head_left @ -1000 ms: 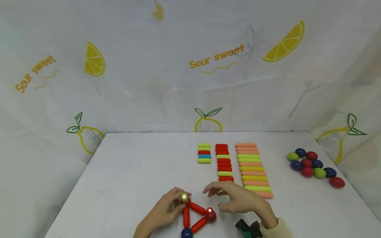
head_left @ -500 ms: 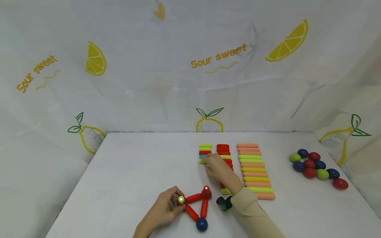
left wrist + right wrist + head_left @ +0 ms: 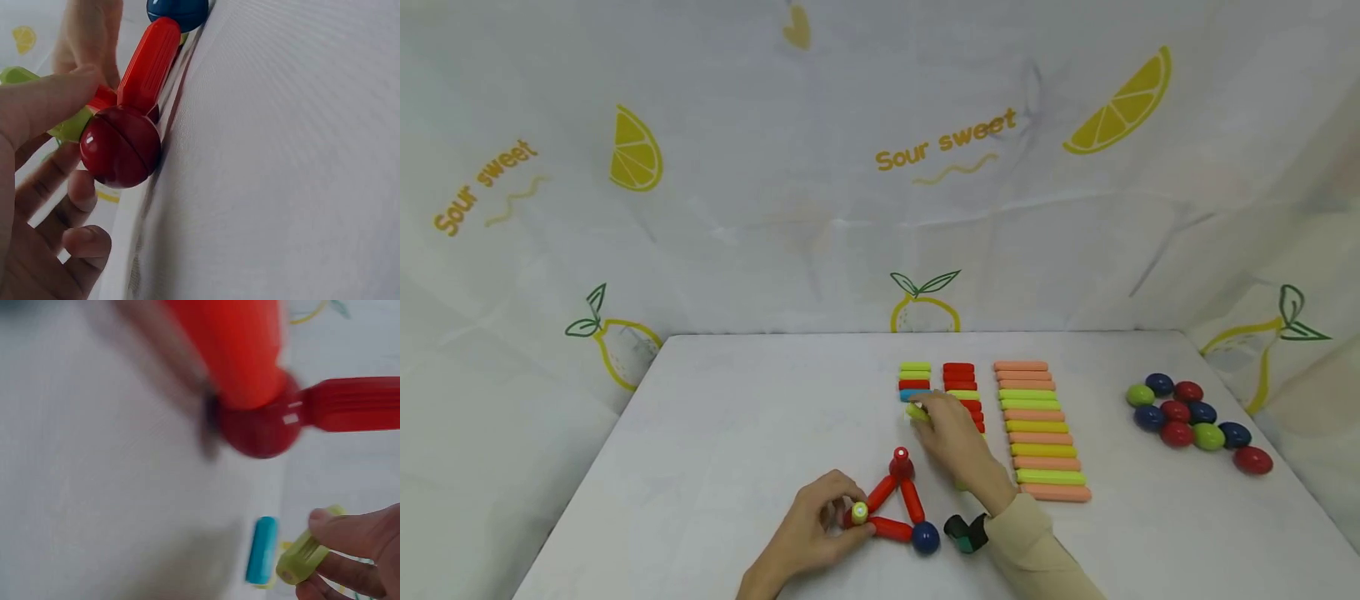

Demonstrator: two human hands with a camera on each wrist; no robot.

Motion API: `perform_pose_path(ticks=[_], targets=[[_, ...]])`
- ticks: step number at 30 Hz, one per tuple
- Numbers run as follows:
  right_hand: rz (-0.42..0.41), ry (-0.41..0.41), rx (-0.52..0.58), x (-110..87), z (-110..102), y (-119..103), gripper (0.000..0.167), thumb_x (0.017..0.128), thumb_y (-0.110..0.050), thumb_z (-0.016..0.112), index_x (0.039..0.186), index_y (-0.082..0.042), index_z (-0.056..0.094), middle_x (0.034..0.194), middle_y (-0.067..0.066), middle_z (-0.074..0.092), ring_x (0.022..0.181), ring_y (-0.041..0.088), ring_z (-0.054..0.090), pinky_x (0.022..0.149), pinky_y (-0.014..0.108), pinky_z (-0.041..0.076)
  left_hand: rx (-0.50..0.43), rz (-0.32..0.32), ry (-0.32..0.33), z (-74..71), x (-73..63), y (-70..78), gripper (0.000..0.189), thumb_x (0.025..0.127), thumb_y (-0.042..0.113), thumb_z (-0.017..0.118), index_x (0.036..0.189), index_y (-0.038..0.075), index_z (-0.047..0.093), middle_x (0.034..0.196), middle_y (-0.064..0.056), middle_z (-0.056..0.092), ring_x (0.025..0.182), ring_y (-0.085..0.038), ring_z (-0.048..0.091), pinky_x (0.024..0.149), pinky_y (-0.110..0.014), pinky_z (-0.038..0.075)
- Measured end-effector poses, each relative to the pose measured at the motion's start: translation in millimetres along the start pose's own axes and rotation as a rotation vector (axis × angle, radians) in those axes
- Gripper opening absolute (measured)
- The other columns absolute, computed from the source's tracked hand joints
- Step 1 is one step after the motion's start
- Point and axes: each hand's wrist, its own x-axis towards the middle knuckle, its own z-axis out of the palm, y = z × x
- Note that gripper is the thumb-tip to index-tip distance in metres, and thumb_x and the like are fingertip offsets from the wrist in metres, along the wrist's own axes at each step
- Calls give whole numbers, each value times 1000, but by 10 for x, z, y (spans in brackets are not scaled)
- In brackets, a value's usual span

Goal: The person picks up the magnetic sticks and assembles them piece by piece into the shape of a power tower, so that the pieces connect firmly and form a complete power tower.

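Note:
A triangle of red building sticks joined by balls stands near the table's front. My left hand grips its left corner, thumb and fingers around an upright yellow-green stick set on a red ball. The far corner is another red ball bearing an upright red stick; a blue ball forms the right corner. Beyond the triangle, my right hand pinches a short yellow-green stick between thumb and fingers, beside the blue stick of the left row.
Right of the short row lie a row of red and yellow-green sticks and a row of longer sticks. Several coloured balls are grouped at the far right. A printed cloth hangs behind the table.
My right hand has reached to the left row and picked up its nearest yellow-green stick. The triangle has turned counterclockwise about the corner in my left hand.

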Motion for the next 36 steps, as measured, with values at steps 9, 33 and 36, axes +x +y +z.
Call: perform_pose_path(ticks=[9,33,36], targets=[[-123,-98,357,-503,-387,-73,23,89,-15,79,110,-11,70,101,1,74,90,10,68,84,35,63,-34,46,28,0,-17,-8,19,80,11,86,93,16,73,75,-1,62,59,-12,54,50,-14,41],[-85,-290,364,-988,-600,223,37,89,-38,79,115,-14,69,110,-1,73,98,15,68,85,30,61,-69,46,-31,-14,-15,-46,25,81,7,85,97,16,67,80,-2,61,59,-17,53,47,-17,43],[-37,-70,248,-987,-831,449,32,87,-31,81,112,-13,72,109,2,74,98,18,69,84,34,62,-56,29,-55,-15,-29,-63,29,81,8,85,99,18,65,83,0,60,61,-10,52,48,-16,43]])
